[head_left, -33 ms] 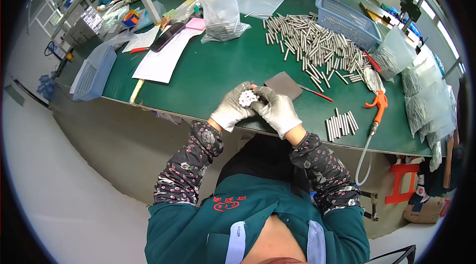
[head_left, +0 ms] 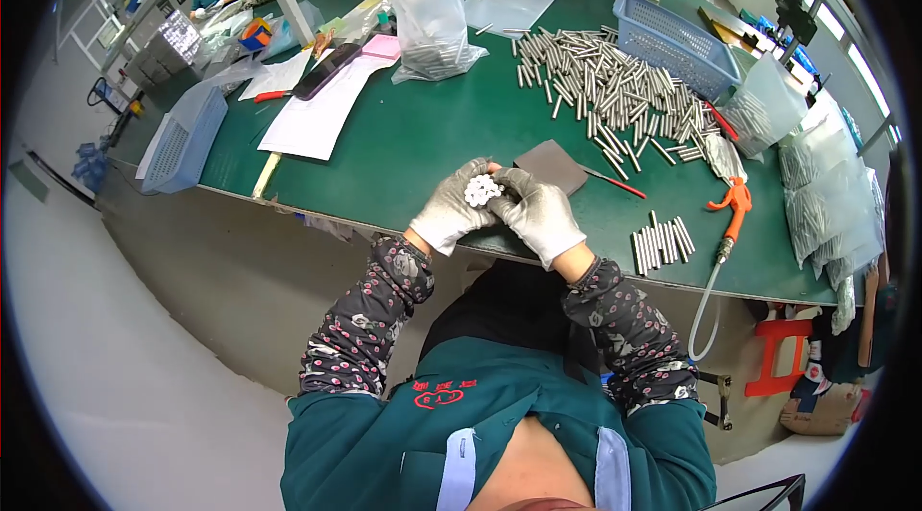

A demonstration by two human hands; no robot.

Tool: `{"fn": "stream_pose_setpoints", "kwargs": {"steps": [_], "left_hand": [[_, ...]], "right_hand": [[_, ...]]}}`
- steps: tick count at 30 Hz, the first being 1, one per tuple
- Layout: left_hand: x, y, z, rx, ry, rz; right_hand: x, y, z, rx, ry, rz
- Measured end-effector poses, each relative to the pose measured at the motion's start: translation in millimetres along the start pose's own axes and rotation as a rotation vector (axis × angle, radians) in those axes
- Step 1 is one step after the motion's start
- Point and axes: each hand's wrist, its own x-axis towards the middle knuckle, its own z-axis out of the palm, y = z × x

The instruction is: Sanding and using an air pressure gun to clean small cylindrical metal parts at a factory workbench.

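Observation:
Both my hands, in pale grey work gloves, are closed round a bundle of metal pins (head_left: 482,190) held over the table's near edge. The pins' bright round ends face up toward me, and their lengths are hidden by the gloves. My left hand (head_left: 449,208) wraps the bundle from the left, my right hand (head_left: 540,215) from the right. Just beyond the right hand lies a dark grey square block (head_left: 551,167), with a red-handled tool (head_left: 619,184) beside it. Several loose metal pins (head_left: 663,242) lie side by side to the right of that hand.
A large heap of metal pins (head_left: 615,88) spreads before a blue basket (head_left: 677,55). An orange air gun (head_left: 737,208) with a hose lies at right, near bagged pins (head_left: 831,184). Papers (head_left: 312,122), a phone (head_left: 327,71) and another blue basket (head_left: 187,141) are at left.

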Motion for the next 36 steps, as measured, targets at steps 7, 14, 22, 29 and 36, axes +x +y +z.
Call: {"fn": "stream_pose_setpoints", "kwargs": {"steps": [7,14,22,29,36], "left_hand": [[1.5,3.6,-0.1,0.005,0.025,0.034],[-0.2,9.8,3.5,-0.085,0.043,0.011],[2.8,1.3,1.5,-0.002,0.042,0.053],[3.6,3.0,0.7,-0.006,0.028,0.040],[6.6,-4.3,-6.2,0.310,0.061,0.066]], "right_hand": [[0.8,-3.2,-0.7,-0.034,0.029,0.035],[0.5,-2.3,0.3,-0.017,0.055,0.061],[-0.3,-4.2,-0.5,-0.003,0.052,0.035],[0.3,-1.1,-5.0,-0.057,0.036,-0.076],[3.6,-14.7,-36.6,-0.111,0.206,-0.124]]}}
